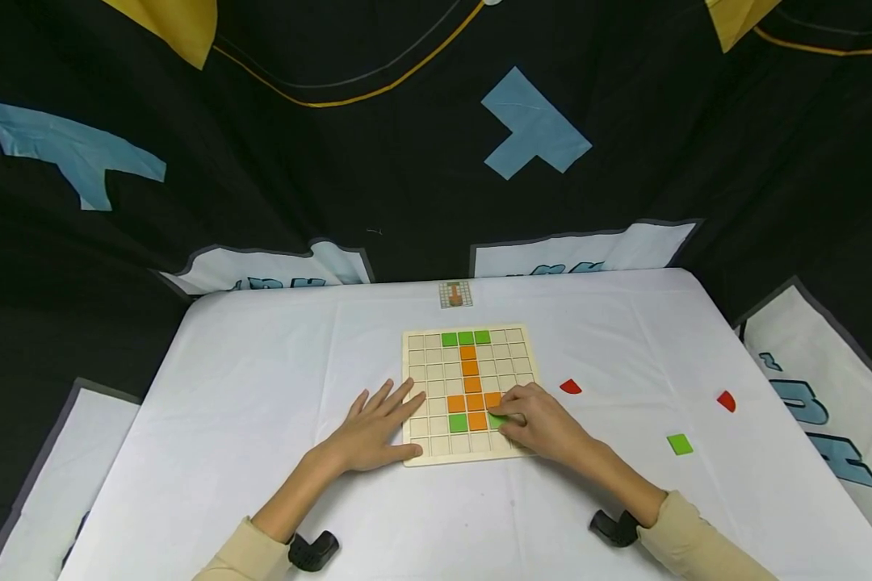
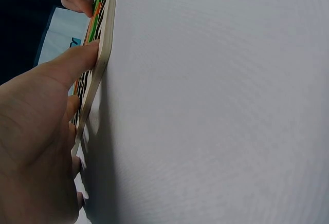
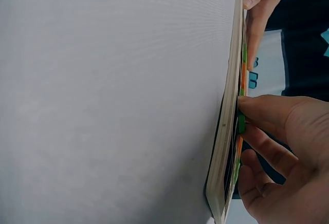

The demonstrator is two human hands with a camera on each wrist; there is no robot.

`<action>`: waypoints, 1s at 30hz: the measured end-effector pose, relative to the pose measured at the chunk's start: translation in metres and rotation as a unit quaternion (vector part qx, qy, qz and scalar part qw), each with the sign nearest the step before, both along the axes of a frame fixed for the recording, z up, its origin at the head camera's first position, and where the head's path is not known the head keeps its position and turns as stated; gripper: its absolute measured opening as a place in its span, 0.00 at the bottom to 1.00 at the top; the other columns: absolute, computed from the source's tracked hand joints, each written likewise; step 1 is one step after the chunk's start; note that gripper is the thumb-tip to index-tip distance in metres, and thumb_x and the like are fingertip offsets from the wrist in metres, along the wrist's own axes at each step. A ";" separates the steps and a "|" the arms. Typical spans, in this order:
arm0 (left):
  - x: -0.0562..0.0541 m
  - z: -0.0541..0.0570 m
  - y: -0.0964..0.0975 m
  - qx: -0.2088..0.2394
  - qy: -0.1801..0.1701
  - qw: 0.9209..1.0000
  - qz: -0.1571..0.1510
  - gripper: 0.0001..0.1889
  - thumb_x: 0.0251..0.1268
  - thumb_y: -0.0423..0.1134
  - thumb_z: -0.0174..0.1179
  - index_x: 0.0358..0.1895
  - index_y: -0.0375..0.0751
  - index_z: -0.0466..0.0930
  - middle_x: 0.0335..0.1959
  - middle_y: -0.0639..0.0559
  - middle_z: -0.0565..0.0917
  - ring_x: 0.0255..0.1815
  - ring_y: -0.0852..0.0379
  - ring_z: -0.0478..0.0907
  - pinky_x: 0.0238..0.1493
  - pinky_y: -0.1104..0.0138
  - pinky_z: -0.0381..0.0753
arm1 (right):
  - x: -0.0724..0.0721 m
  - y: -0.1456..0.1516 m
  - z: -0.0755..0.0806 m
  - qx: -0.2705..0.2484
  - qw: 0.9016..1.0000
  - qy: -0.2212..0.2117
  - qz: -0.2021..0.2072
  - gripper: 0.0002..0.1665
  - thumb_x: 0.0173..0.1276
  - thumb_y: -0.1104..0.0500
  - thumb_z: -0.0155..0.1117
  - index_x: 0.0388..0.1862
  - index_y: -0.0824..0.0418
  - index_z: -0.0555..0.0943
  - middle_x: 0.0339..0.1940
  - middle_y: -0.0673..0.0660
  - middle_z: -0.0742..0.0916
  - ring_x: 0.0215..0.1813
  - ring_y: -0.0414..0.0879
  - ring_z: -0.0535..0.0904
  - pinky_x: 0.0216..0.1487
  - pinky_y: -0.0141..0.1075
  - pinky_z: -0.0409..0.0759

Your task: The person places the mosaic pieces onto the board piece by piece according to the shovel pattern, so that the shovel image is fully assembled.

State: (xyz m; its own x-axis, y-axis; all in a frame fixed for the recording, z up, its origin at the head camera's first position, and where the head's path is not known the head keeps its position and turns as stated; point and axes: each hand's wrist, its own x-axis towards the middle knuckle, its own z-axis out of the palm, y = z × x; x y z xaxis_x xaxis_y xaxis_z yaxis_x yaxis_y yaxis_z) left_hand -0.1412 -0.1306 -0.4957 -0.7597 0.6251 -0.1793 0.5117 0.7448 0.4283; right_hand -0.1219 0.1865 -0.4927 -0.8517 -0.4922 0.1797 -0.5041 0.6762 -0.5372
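A wooden grid board (image 1: 423,456) lies on the white table. Three green square tiles (image 1: 466,338) sit in a row near its top, and an orange column of tiles (image 1: 470,368) runs down from them. Another green tile (image 1: 458,423) lies left of the column's foot. My right hand (image 1: 548,424) pinches a green square tile (image 3: 241,123) between thumb and fingers, at the cell right of the column's foot. Fingers spread, my left hand (image 1: 372,428) rests on the board's left edge, its thumb at the lower left corner.
To the right of the board lie two red rounded wedge pieces, one nearer (image 1: 570,386) and one farther (image 1: 727,401), and a loose green tile (image 1: 680,444). Behind the board is a small pattern card (image 1: 455,294). A black curtain (image 1: 407,177) hangs beyond the table.
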 end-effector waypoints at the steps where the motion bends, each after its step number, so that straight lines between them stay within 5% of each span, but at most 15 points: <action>1: 0.000 0.000 0.000 0.001 -0.001 1.000 0.000 0.42 0.68 0.63 0.56 0.80 0.50 0.55 0.82 0.47 0.47 0.80 0.40 0.37 0.72 0.38 0.36 | 0.000 0.000 0.000 0.000 1.000 0.001 -0.002 0.15 0.59 0.66 0.73 0.46 0.62 0.90 0.43 0.51 0.87 0.48 0.48 0.78 0.50 0.43 0.78; 16: -0.001 -0.002 0.000 -0.002 -0.003 1.000 0.001 0.43 0.68 0.64 0.56 0.80 0.51 0.54 0.82 0.47 0.46 0.80 0.41 0.36 0.73 0.38 0.35 | 0.004 0.007 0.000 0.006 1.000 -0.013 0.000 0.19 0.60 0.64 0.71 0.51 0.60 0.88 0.46 0.49 0.85 0.50 0.47 0.77 0.51 0.43 0.77; 22: 0.000 -0.002 0.001 -0.002 -0.003 1.000 0.001 0.43 0.68 0.64 0.56 0.80 0.51 0.54 0.82 0.48 0.46 0.80 0.41 0.36 0.73 0.38 0.36 | 0.012 0.029 0.012 -0.013 0.998 -0.040 -0.049 0.18 0.61 0.63 0.74 0.51 0.58 0.88 0.51 0.49 0.84 0.56 0.50 0.77 0.58 0.48 0.75; 26: 0.000 -0.002 0.001 -0.004 -0.002 1.000 0.003 0.43 0.68 0.64 0.56 0.80 0.51 0.54 0.82 0.48 0.46 0.80 0.41 0.36 0.73 0.38 0.36 | 0.020 0.054 0.021 -0.030 0.995 -0.026 -0.088 0.18 0.60 0.67 0.74 0.51 0.60 0.87 0.53 0.55 0.84 0.60 0.55 0.76 0.61 0.56 0.72; 30: 0.000 0.000 0.001 -0.006 -0.001 1.000 0.004 0.43 0.68 0.64 0.56 0.80 0.50 0.54 0.82 0.48 0.46 0.80 0.41 0.36 0.73 0.38 0.36 | 0.032 0.084 0.026 -0.037 0.990 0.001 -0.134 0.18 0.59 0.69 0.74 0.49 0.60 0.87 0.51 0.53 0.85 0.58 0.53 0.77 0.56 0.52 0.76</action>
